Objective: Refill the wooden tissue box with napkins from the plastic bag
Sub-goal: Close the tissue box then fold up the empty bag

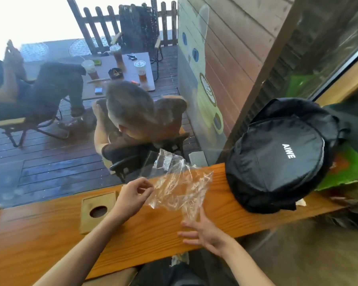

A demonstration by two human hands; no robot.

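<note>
A crumpled clear plastic bag [180, 186] hangs above the wooden counter [145, 230], looking empty with no napkins visible inside. My left hand [132, 198] pinches its left edge between thumb and fingers. My right hand [203, 232] is spread open just below the bag, its fingertips touching the bag's lower end. The wooden tissue box [98, 211] lies flat on the counter to the left of my left hand, its lid with a round hole facing up. No napkin shows in the hole.
A black backpack [281, 155] rests on the counter to the right. Behind the glass window a person sits in a chair [136, 124], and a table with drinks [120, 69] stands farther out on the deck.
</note>
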